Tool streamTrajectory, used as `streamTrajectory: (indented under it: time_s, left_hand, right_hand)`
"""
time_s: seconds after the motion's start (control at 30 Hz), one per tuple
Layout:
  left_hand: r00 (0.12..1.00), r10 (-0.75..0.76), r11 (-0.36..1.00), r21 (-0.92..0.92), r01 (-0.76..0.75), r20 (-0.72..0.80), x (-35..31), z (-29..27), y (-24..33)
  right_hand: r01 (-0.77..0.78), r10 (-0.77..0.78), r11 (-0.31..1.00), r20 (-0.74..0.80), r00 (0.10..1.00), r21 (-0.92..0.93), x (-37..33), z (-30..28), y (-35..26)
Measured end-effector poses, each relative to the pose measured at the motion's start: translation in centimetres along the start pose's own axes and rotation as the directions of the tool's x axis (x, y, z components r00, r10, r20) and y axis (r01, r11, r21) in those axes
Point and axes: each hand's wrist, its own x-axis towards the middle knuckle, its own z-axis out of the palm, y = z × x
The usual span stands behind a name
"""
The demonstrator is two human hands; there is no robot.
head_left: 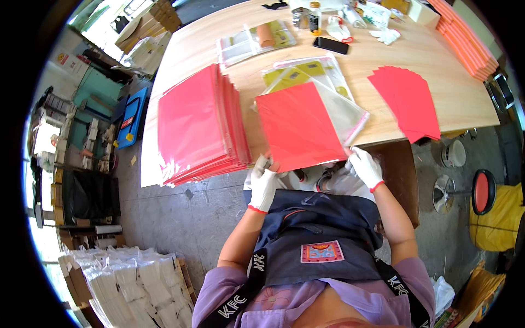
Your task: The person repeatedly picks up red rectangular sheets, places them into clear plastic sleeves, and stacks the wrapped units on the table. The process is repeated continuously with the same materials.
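A red sheet, which seems to be in a clear sleeve, lies at the table's near edge. My left hand, in a white glove with a red cuff, grips its near left corner. At the near right corner, my right hand, gloved the same way, pinches the edge. Under and beyond the sheet are clear plastic sleeves, some with an olive-gold printed panel. To the left rises a thick stack of glossy red sleeved sheets. Bare red sheets lie fanned out on the right.
Farther back lie more clear packets, a black phone, a bottle, a metal can and white gloves. An orange stack stands at the far right. A stool and bucket are on the floor.
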Motion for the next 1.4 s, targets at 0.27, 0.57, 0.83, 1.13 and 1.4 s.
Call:
streamTrajectory:
  time_s: [0.27, 0.57, 0.83, 1.13, 1.4]
  left_hand:
    - [0.862, 0.507, 0.724, 0.551, -0.414, -0.019, -5.2, -2.2, 14.0]
    - [0.791, 0.585, 0.385, 0.92, -0.077, -0.179, -1.9, -19.1, 16.9]
    - [0.408, 0.791, 0.578, 0.777, -0.251, -0.456, -3.6, -19.2, 6.2]
    - [0.731, 0.479, 0.078, 0.806, -0.586, 0.486, -1.7, -0.5, -2.4]
    - [0.684, 0.186, -0.356, 0.698, -0.622, 0.705, 8.3, 7.2, -3.8]
  right_hand:
    - [-0.153, -0.196, 0.787, 0.478, 0.856, 0.597, 0.9, 7.4, -7.0]
    - [0.164, -0.319, 0.933, 0.522, 0.791, 0.322, 2.9, 17.3, -18.4]
    - [0.194, -0.162, 0.79, -0.107, 0.981, 0.581, 4.0, 1.0, -5.5]
    - [-0.027, 0.383, 0.51, -0.199, 0.902, 0.86, 3.0, -18.4, 8.4]
    - [0.018, 0.274, 0.253, -0.09, 0.957, 0.967, 4.8, -17.9, 8.6]
